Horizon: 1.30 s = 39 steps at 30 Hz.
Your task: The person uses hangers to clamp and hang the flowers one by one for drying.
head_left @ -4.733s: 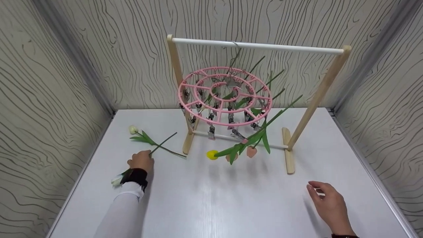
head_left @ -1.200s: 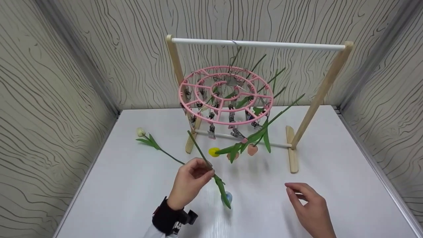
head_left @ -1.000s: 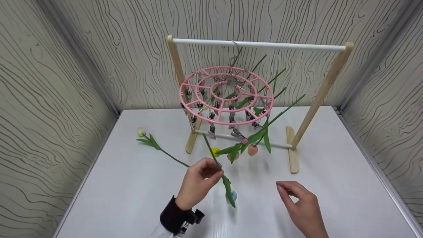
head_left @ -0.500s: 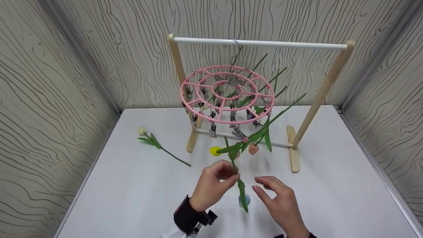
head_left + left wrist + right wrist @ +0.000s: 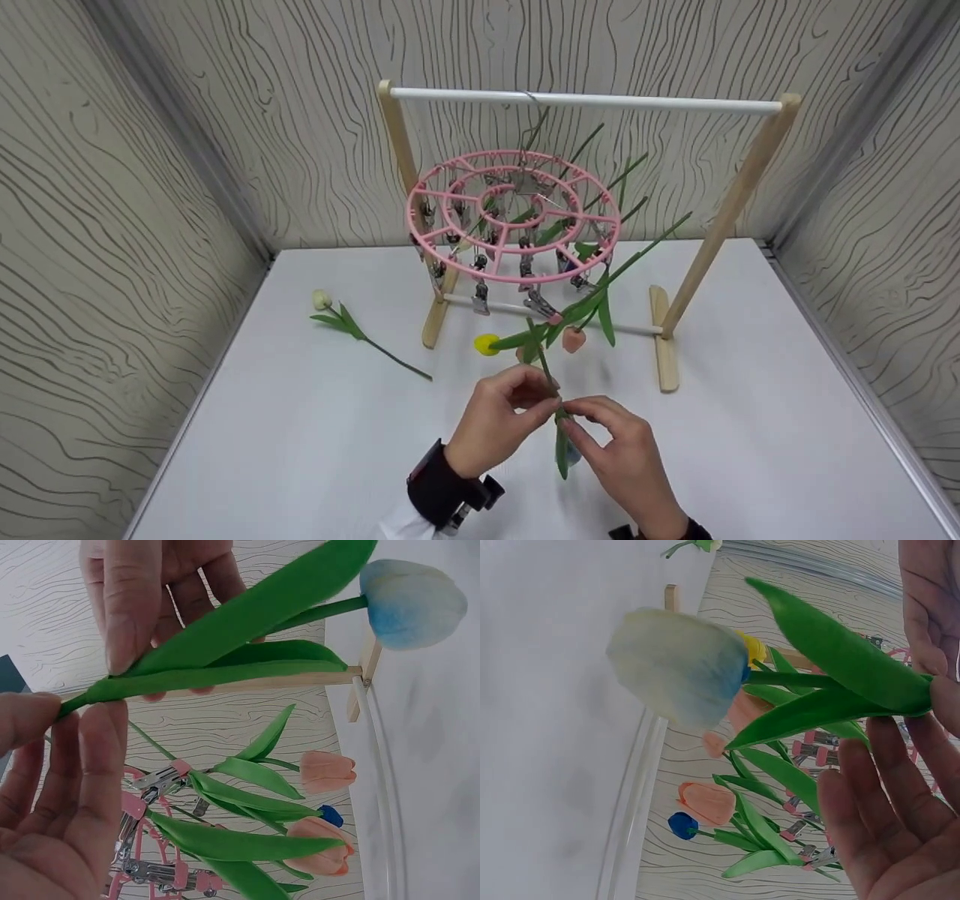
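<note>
Between both hands is an artificial tulip (image 5: 416, 606) with a white-and-blue head and green leaves, tilted head down toward me in the head view. My left hand (image 5: 499, 424) pinches its stem just beyond the leaves. Thumb and fingers of my right hand (image 5: 626, 454) pinch it at the leaf base, close beside the left fingertips. The right wrist view shows the tulip's pale head (image 5: 676, 667) large, pointing away from the fingers. Behind the hands, a round pink clip hanger (image 5: 517, 280) holds several tulips head down, including a yellow one (image 5: 486, 344) and a peach one (image 5: 574, 340).
A white tulip (image 5: 322, 300) lies on the left of the white table (image 5: 300, 450). The hanger hooks over the white rod (image 5: 637, 103) of a stand with wooden posts (image 5: 724, 225). Metal clips (image 5: 481, 296) dangle below its rings. Patterned panels surround the table.
My left hand picked the blue-and-white tulip up from the left of the table and carried it rightward to the middle. My right hand moved left and now pinches it too.
</note>
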Each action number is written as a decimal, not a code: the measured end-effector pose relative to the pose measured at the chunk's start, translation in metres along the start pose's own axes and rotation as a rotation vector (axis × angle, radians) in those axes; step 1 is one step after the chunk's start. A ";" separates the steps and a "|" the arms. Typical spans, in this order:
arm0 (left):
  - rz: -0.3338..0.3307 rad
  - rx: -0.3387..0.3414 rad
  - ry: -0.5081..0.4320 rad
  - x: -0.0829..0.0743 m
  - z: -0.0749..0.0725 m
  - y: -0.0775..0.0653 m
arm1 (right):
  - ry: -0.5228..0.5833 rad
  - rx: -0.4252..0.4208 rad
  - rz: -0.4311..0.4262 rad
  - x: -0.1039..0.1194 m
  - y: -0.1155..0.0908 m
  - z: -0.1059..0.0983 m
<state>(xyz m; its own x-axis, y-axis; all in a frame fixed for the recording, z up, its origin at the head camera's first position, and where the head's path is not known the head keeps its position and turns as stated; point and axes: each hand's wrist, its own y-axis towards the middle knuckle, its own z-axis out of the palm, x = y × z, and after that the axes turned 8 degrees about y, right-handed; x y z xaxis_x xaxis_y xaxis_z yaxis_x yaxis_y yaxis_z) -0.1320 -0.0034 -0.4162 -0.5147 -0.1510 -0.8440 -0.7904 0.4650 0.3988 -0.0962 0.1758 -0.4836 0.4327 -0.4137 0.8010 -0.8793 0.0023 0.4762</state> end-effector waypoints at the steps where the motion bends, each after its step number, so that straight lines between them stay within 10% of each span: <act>1: 0.002 0.002 -0.002 0.001 0.000 0.001 | -0.003 0.001 -0.004 0.000 0.000 0.000; 9: 0.028 -0.035 0.064 0.029 -0.005 0.005 | -0.015 0.033 -0.030 0.002 0.002 -0.002; 15: 0.013 -0.256 0.237 0.044 -0.046 0.019 | -0.047 0.045 0.045 -0.004 -0.001 -0.006; 20: -0.044 -0.311 0.267 0.047 -0.080 0.037 | -0.071 0.050 0.086 -0.007 -0.004 -0.007; 30: -0.181 -0.002 0.262 0.047 -0.101 0.071 | -0.053 0.042 0.143 -0.007 -0.005 -0.010; 39: -0.171 0.101 0.177 0.041 -0.095 0.078 | -0.016 0.039 0.139 -0.009 -0.003 -0.014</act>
<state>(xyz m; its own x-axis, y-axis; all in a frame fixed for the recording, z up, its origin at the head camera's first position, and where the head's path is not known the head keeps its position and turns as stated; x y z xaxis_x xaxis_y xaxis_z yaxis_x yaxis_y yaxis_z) -0.2458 -0.0561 -0.3856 -0.4333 -0.3810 -0.8168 -0.8383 0.5030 0.2101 -0.0943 0.1921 -0.4872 0.3030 -0.4259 0.8525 -0.9379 0.0255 0.3460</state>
